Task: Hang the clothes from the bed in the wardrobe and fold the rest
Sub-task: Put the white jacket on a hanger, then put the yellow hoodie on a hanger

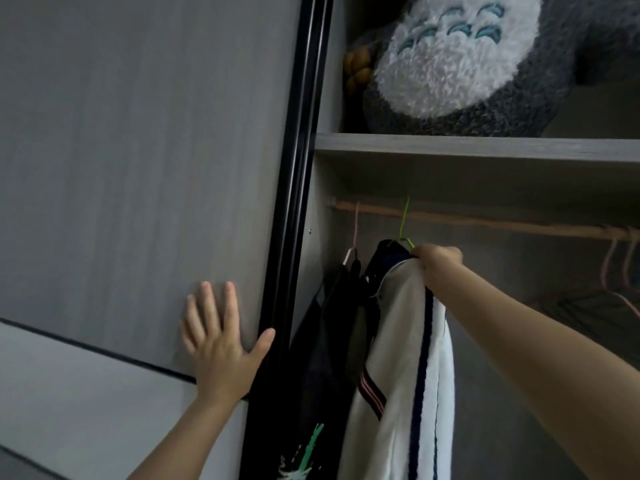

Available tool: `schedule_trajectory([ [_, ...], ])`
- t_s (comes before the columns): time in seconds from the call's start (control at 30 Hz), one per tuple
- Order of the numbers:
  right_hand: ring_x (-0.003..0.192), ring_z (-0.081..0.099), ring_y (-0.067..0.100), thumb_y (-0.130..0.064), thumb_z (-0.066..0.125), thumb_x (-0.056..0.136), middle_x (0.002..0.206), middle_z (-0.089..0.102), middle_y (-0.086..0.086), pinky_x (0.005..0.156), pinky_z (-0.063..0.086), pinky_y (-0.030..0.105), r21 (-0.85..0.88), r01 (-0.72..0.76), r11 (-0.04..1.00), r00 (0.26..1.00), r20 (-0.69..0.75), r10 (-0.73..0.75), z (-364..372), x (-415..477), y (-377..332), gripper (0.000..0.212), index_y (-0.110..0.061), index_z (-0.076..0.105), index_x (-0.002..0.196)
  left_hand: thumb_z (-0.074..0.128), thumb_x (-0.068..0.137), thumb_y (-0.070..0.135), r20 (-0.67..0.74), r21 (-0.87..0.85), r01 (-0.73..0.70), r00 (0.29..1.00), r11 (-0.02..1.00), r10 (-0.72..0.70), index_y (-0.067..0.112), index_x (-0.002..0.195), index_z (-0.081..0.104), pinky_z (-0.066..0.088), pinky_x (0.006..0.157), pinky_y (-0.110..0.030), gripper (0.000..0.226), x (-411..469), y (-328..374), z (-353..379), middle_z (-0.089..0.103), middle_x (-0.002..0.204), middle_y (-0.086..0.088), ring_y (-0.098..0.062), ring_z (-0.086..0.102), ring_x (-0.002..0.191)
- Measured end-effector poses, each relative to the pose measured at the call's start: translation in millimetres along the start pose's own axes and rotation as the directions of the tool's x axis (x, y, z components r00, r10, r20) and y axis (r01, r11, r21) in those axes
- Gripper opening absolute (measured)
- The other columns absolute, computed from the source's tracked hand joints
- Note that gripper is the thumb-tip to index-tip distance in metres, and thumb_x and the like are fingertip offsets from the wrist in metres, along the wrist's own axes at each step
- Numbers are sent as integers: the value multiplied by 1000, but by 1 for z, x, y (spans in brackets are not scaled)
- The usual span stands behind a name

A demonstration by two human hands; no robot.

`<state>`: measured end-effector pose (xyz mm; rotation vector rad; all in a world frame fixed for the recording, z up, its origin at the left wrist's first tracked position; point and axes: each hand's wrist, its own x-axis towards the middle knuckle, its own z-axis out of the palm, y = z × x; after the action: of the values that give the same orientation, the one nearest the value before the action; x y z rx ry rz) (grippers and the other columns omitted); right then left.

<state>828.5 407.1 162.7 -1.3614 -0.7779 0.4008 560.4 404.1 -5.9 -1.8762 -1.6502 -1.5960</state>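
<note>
A white jacket (398, 358) with dark navy stripes hangs on a green hanger (404, 223) hooked over the wooden rail (485, 221) inside the wardrobe. My right hand (438, 263) grips the jacket's shoulder at the hanger's right end. To its left a black garment (322, 368) hangs on a pink hanger (355, 233). My left hand (220, 344) lies flat with spread fingers on the grey sliding door (138, 168), the thumb against the door's black edge.
A shelf (485, 147) above the rail carries a large grey and white plush toy (460, 60). Pink hangers (620, 261) hang at the rail's right end over a dark garment (585, 306). The rail between them is bare.
</note>
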Motion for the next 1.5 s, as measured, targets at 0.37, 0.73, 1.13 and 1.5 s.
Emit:
schedule_trajectory([
  [0.37, 77, 52, 24, -30, 69, 81, 68, 51, 3, 64, 36, 28, -426, 294, 856, 941, 287, -180, 49, 2, 54, 28, -10, 52, 72, 6, 77, 83, -110, 3, -3, 994, 1000, 3, 2, 141, 36, 24, 99, -69, 108, 3, -4, 2, 29, 147, -28, -53, 25, 133],
  [0.73, 130, 30, 37, -32, 49, 93, 139, 37, 20, 103, 30, 46, -971, -14, 237, 883, -123, -452, -145, 51, 67, 47, -9, 42, 133, 7, 74, 86, -155, -28, -41, 987, 999, 36, 1, 143, 35, 20, 101, -69, 112, 2, -4, 5, 23, 149, -30, -55, 20, 133],
  [1.13, 100, 59, 39, -12, 52, 89, 104, 61, 25, 85, 47, 43, -964, -187, 189, 934, -234, -269, -261, 43, 103, 23, -2, 61, 108, 22, 72, 80, -159, -17, -25, 987, 1000, 22, 7, 147, 27, 14, 107, -64, 104, 0, -3, 5, 15, 154, -23, -47, 12, 139],
  [1.5, 87, 57, 43, -3, 47, 93, 94, 55, 30, 70, 44, 42, -534, -53, 844, 936, -321, -145, -237, 37, 110, 25, 15, 56, 107, 42, 81, 30, -260, -11, -360, 902, 933, 345, 6, 137, 37, 30, 94, -70, 61, -51, 85, 23, 37, 141, -31, -44, 29, 129],
])
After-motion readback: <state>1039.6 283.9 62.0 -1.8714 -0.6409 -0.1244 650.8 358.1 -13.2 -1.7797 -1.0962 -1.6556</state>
